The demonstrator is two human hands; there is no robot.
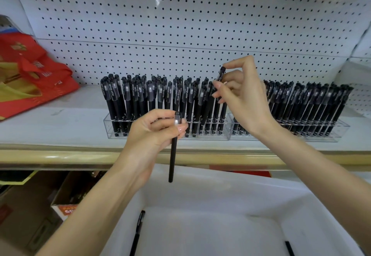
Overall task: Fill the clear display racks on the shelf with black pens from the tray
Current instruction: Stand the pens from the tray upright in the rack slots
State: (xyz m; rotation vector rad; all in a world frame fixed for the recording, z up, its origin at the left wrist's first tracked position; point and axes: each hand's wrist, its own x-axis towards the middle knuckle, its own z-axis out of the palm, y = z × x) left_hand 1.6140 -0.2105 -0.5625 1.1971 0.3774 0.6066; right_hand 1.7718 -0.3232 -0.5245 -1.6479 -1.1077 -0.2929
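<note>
Two clear display racks stand side by side on the shelf, the left rack [112, 127] and the right rack [339, 133], both packed with upright black pens. My left hand [152, 133] grips one black pen [173, 155] upright in front of the left rack, its tip hanging below the shelf edge. My right hand [243, 97] pinches the cap of another black pen [220, 75] above the right end of the left rack. The white tray [220, 191] below holds two loose black pens, one at the left [137, 233] and one at the right [289, 247].
A white pegboard [180, 24] backs the shelf. A red bag [34, 75] lies on the shelf at the left. The shelf's beige front edge [60, 157] runs across the view. Cardboard boxes [66, 197] sit lower left.
</note>
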